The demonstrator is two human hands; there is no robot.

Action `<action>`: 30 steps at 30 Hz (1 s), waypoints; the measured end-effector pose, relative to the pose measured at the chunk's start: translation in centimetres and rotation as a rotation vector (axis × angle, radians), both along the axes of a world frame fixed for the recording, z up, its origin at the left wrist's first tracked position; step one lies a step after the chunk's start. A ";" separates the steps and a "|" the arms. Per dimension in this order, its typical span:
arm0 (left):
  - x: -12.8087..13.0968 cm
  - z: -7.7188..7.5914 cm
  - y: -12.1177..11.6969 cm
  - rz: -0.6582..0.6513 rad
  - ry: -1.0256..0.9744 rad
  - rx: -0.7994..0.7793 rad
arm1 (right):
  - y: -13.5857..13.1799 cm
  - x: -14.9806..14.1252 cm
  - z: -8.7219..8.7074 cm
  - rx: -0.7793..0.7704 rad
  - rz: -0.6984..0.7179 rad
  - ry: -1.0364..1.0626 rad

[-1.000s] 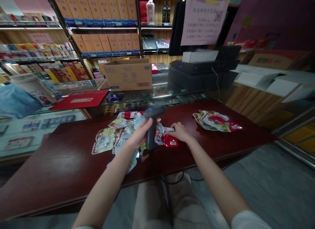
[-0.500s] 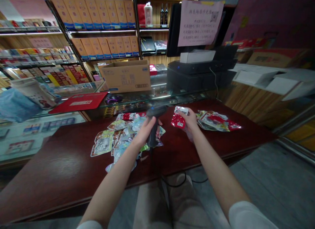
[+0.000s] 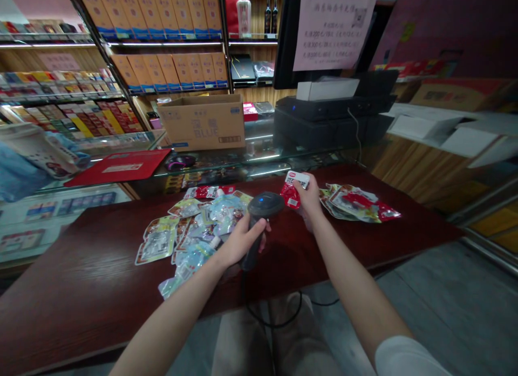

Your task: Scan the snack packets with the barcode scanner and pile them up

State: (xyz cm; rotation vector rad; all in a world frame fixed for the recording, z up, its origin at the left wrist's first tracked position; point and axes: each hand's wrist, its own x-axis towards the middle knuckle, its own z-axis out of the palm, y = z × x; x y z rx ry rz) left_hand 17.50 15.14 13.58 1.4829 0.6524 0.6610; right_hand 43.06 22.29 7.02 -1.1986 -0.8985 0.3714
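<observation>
My left hand (image 3: pixel 242 240) is wrapped round the grip of a black barcode scanner (image 3: pixel 265 204), its head pointing to the right and its cable hanging past the table's front edge. In my right hand (image 3: pixel 309 195) a red and white snack packet (image 3: pixel 292 191) is pinched upright, a barcode patch facing me, a short gap from the scanner head. Left of the scanner lies a loose heap of snack packets (image 3: pixel 194 230), partly behind my left forearm. On the right side a smaller pile of packets (image 3: pixel 356 202) rests on the dark red table (image 3: pixel 93 268).
Behind the table is a glass counter holding an open cardboard box (image 3: pixel 202 122), a red folder (image 3: pixel 121 166), a mouse (image 3: pixel 180 162) and a black printer-like machine (image 3: pixel 335 122). A monitor (image 3: pixel 285 41) with a taped paper notice stands above. Shelves of boxed goods line the back.
The scanner has come lower and nearer me, its head now turned toward the packet. My right hand still holds the packet in nearly the same place. The view has shifted slightly.
</observation>
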 end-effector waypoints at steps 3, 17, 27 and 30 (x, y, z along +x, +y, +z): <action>0.1 -0.1 0.1 0.003 0.007 0.005 | 0.0 -0.5 -0.1 -0.011 0.037 -0.019; 0.2 -0.5 0.5 0.008 0.011 0.003 | 0.2 -0.2 -0.6 0.043 -0.010 -0.021; 0.1 -0.6 0.3 -0.022 0.024 0.006 | 0.2 -0.4 -0.4 0.052 0.009 0.006; 0.0 -0.4 0.4 -0.006 0.028 0.018 | 0.2 -0.4 -0.5 0.054 0.015 0.021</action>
